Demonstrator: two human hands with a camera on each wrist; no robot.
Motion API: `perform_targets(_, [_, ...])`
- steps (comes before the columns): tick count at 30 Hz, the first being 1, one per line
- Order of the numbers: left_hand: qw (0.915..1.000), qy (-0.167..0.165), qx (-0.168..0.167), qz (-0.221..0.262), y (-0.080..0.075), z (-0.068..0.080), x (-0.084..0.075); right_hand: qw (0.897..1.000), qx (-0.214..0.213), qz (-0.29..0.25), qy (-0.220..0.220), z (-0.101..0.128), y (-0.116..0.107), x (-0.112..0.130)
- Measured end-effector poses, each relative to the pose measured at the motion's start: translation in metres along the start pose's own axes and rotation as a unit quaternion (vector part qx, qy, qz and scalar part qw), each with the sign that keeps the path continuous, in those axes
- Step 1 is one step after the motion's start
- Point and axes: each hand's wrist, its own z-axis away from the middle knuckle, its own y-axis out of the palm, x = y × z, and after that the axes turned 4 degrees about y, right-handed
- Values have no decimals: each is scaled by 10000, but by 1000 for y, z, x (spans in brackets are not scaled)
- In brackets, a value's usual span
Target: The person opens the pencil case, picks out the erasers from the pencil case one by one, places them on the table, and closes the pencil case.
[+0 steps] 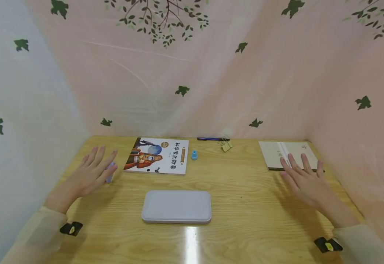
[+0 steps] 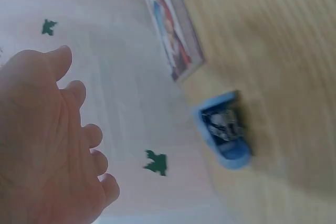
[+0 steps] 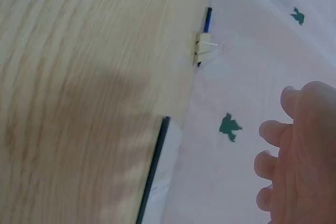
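My left hand (image 1: 94, 172) hovers over the left of the table, fingers spread, holding nothing. Partly hidden beneath it is a small lilac-blue object (image 1: 109, 173); the left wrist view shows its blue casing (image 2: 223, 129) with metal parts inside, its kind unclear. On the right, my right hand (image 1: 307, 183) is also spread and holds nothing. It overlaps the near edge of a pale notebook (image 1: 272, 152) with a dark edge, seemingly raised above it. Between the hands lies a closed, pale lilac flat case (image 1: 177, 206) with rounded corners.
A picture-covered book (image 1: 157, 156) lies back left of centre. Beside it stands a small turquoise stepped piece (image 1: 194, 155). A dark blue pen (image 1: 208, 139) and a yellowish binder clip (image 1: 226, 146) lie at the back edge. Patterned cloth (image 1: 139, 91) encloses the table's back and sides.
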Motion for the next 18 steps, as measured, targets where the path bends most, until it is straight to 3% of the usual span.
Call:
perform_targets(5, [9992,320,-169,-162,-16,-2,-22,9995,-154,149,-214,2,-11,15])
perform_targets(11, [9963,574,23,-647,-31,-6,-53,9980,-254,419,-389,3,-26,49])
perform_targets(15, [9931,785,65,-871,-31,-9,-73,9945,-518,617,-676,3,-27,74])
perform_targets(18, [9899,1002,-25,-1004,-24,-12,-88,9903,-759,610,-990,0,-23,91])
